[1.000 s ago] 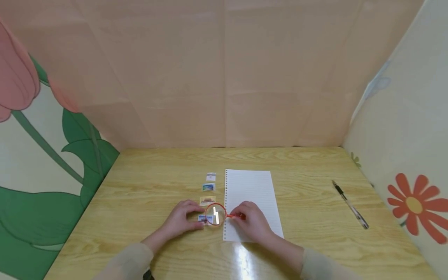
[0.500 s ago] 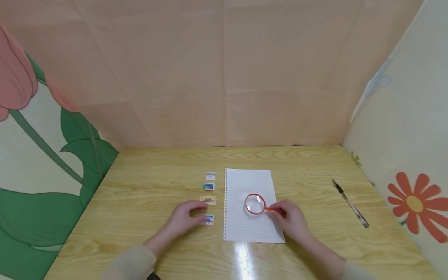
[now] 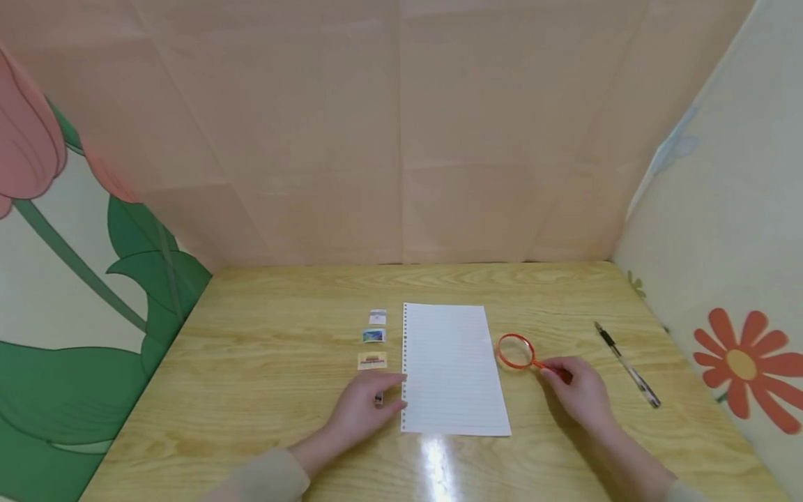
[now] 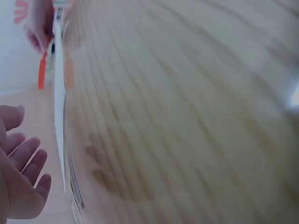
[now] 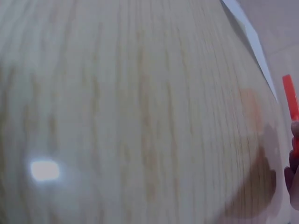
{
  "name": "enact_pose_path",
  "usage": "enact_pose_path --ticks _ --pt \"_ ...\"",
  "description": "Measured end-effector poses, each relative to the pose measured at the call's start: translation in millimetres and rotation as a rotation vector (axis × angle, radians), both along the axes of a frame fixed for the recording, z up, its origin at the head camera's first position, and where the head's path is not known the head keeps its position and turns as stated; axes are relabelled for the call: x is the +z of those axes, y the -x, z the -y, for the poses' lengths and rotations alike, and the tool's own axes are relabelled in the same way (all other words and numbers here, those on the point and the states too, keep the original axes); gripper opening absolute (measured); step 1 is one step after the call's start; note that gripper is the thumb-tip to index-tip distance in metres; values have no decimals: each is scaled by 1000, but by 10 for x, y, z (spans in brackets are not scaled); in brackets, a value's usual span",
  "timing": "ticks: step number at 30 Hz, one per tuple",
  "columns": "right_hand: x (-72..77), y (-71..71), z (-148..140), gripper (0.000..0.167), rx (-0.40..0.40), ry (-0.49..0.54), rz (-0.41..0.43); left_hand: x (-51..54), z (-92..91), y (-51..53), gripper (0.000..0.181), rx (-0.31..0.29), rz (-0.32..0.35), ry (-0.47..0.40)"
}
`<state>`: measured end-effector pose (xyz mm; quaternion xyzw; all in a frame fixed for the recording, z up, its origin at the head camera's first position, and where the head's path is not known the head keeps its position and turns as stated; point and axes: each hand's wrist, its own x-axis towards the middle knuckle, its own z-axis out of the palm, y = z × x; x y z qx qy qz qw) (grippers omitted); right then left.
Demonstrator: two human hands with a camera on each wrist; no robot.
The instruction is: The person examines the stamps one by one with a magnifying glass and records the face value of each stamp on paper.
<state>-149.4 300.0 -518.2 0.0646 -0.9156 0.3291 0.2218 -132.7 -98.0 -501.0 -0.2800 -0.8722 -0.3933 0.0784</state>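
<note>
- The right hand [image 3: 580,392] holds the magnifying glass [image 3: 532,361]; its thumb and fingers pinch the red handle.
- The magnifying glass is to the right of the lined sheet [image 3: 452,369], between that sheet and the pen [image 3: 627,366]. Its round lens, framed in red, points left and away from the person. Both wrist views show it raised off the desk [image 3: 270,335], with a faint red reflection below.
- The left hand [image 3: 364,404] holds nothing. Its thumb and forefinger are parted, and the left wrist view shows the remaining fingers loosely bent and spread.
- The left fingertips are at the punched left edge of the lined sheet; whether they touch it cannot be determined.
- The nearest picture card [image 3: 379,398] is mostly hidden by the left hand, with a small part visible in the gap between thumb and forefinger.
- Beyond it, in a column left of the lined sheet, lie a yellow card [image 3: 372,360], a blue-green card [image 3: 373,335] and a pale card [image 3: 378,316], each apart from the next.
- The pen lies slanted on the desk, dark end away from the person, near the right hand but not touching it.
</note>
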Motion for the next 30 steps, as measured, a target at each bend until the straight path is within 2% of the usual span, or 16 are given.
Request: enact_pose_path --ticks 6,9,14,18,22,30 --pt "25 45 -190 9 -32 -3 41 -1 -179 6 47 -23 -96 57" --pt "27 71 -266 8 -50 -9 64 -2 -245 23 51 -30 -112 77" --pt "22 113 -371 7 -66 -15 82 -22 -336 53 56 -14 -95 138" --pt "21 145 -447 8 -84 -25 84 -60 -423 74 65 -6 -65 248" --pt "10 162 -513 9 -115 -35 110 -82 -492 90 73 -4 -70 343" --pt "-40 174 -597 13 -159 -67 159 -59 -523 96 72 -27 -71 403"
